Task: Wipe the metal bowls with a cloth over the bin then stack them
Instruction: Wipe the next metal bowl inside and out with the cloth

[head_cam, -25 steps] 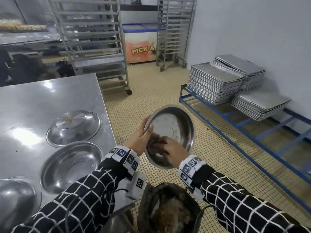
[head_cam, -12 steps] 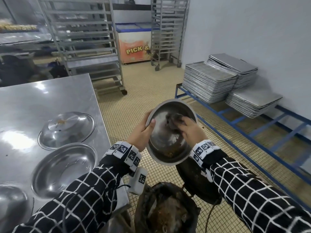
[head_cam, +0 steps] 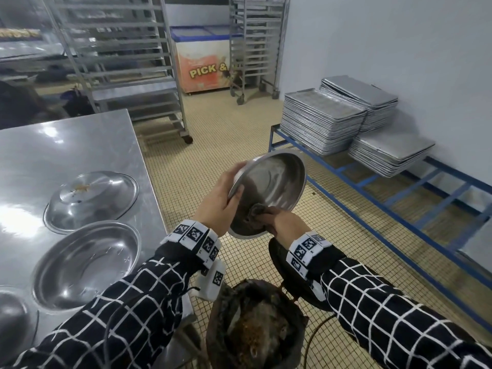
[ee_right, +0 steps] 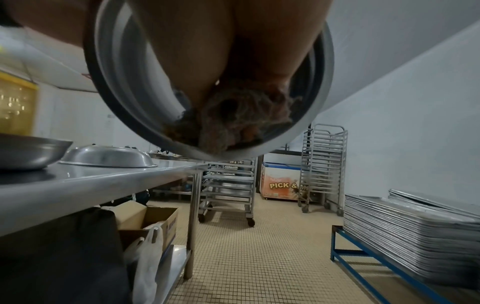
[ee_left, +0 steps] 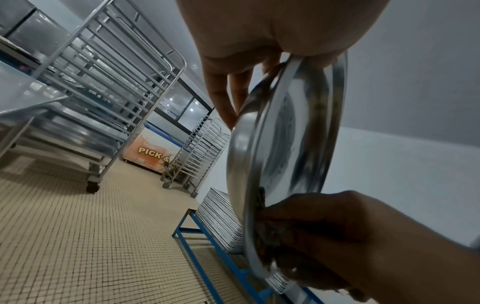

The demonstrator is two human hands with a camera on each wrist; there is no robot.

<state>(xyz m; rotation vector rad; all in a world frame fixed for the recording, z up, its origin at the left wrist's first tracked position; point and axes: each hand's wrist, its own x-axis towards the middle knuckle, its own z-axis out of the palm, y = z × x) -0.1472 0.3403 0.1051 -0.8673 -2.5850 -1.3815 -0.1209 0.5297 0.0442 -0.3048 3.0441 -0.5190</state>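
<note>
I hold a round metal bowl (head_cam: 271,187) tilted on edge above the dark bin (head_cam: 255,326). My left hand (head_cam: 221,201) grips the bowl's left rim, thumb inside, fingers behind. My right hand (head_cam: 282,222) clutches a crumpled brown cloth (head_cam: 257,213) and presses it against the bowl's lower inside. The left wrist view shows the bowl (ee_left: 283,156) edge-on with the right hand (ee_left: 337,236) at its lower rim. In the right wrist view the cloth (ee_right: 241,117) is bunched against the bowl's inside (ee_right: 135,78). On the steel table (head_cam: 80,145) lie an upturned bowl (head_cam: 91,199), an upright bowl (head_cam: 85,265) and another bowl (head_cam: 14,318).
The bin holds brown waste, with a dark lid (head_cam: 292,275) beside it. Stacks of baking trays (head_cam: 322,121) sit on a low blue rack (head_cam: 378,201) to the right. Wheeled tray racks (head_cam: 127,62) and a chest freezer (head_cam: 202,59) stand behind. Boxes and bags (ee_right: 148,226) lie under the table.
My right hand with the cloth has swept from the bowl's upper inside down to its lower rim. The bowl has tipped more upright, its inside now turned further right.
</note>
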